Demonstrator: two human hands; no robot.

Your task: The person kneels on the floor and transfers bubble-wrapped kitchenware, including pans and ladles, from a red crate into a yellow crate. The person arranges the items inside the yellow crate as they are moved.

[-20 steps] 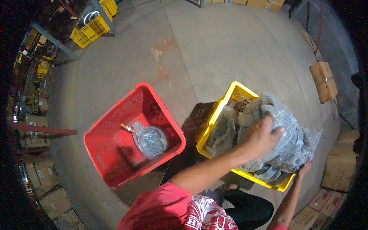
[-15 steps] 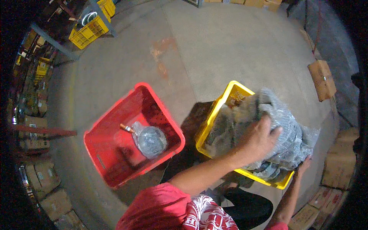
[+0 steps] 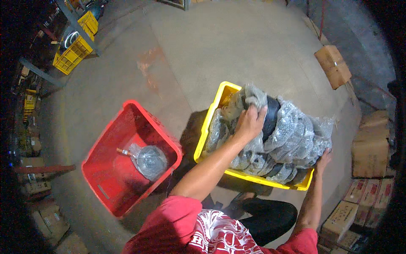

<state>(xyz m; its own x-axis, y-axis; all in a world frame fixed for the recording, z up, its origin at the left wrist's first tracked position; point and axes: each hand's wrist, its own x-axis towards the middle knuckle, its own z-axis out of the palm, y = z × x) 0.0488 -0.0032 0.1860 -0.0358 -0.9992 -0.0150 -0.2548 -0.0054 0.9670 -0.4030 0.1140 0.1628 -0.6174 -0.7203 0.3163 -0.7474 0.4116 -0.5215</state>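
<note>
My left hand (image 3: pixel 252 122) is closed on a gathered fold of clear bubble wrap (image 3: pixel 253 94) above the yellow crate (image 3: pixel 202 142). Beside its fingers, a smooth black curved part (image 3: pixel 271 120) shows through a gap in the wrap; its kind is unclear. Several bubble-wrapped items (image 3: pixel 292 137) are heaped in the crate, some rising over its far and right sides. At the crate's right end, my right hand (image 3: pixel 324 160) grips the edge of the wrap, its fingers partly hidden. To the left, the red bin (image 3: pixel 91 167) holds a round plastic-wrapped item (image 3: pixel 151 163) with a copper-coloured end (image 3: pixel 123 151).
A cardboard box (image 3: pixel 333 67) lies on the floor at the far right, and cartons (image 3: pixel 370 146) are stacked along the right side. Far left, a yellow crate (image 3: pixel 74 53) stands by a grey rack post (image 3: pixel 78 27). Shelving with boxes lines the left.
My left hand has moved from the middle of the heap to its far left part and pulled up wrap, baring the black part. My right hand stays at the right end. The view has shifted.
</note>
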